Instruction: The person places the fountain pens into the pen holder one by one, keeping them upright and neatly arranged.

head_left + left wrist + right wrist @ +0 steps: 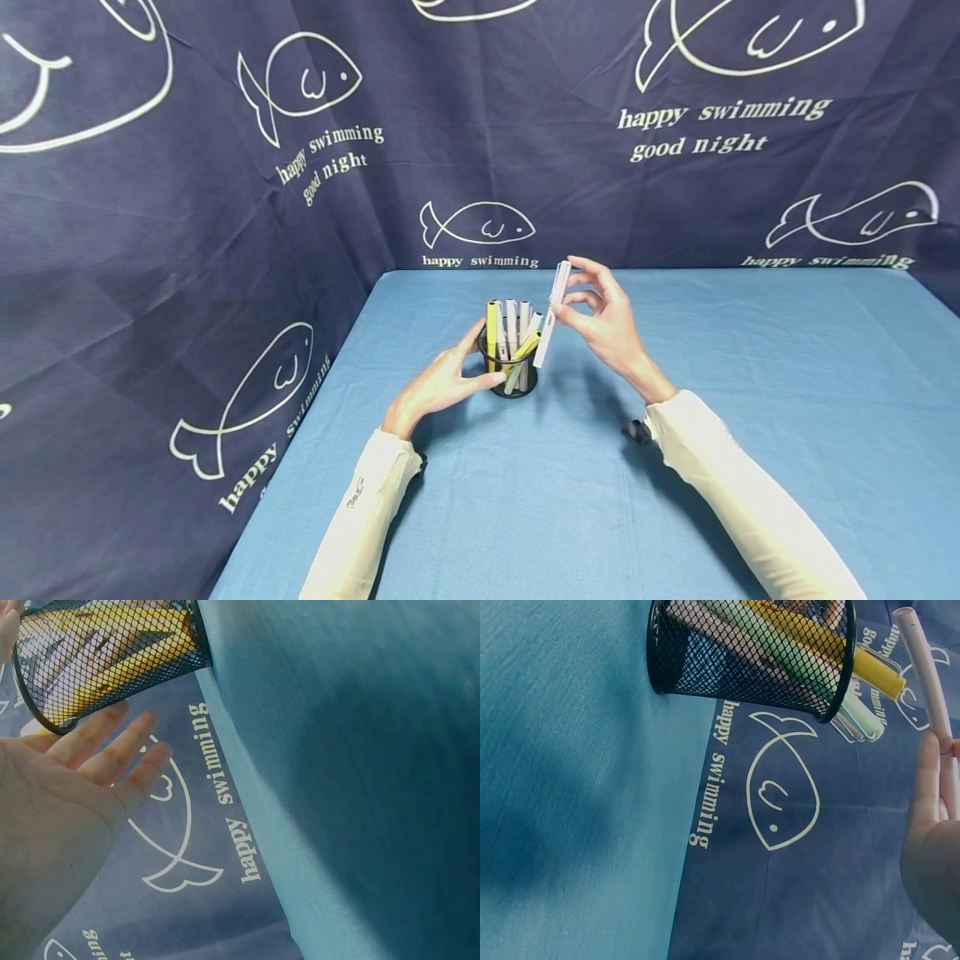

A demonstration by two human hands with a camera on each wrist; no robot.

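Observation:
A black mesh pen cup stands upright on the table and holds several white and yellow pens, plus one that looks pale green in the right wrist view. My left hand holds the cup's left side, thumb in front and index finger behind near the rim. In the left wrist view, the other fingers stretch out beside the mesh. Just right of the cup, my right hand pinches a white capped pen between thumb and fingers. That pen is tilted, its lower end beside the cup's rim.
A blue cloth covers the table. Dark blue curtains with white fish drawings and lettering hang behind it and along the left side. Dark wrist straps show at both sleeves.

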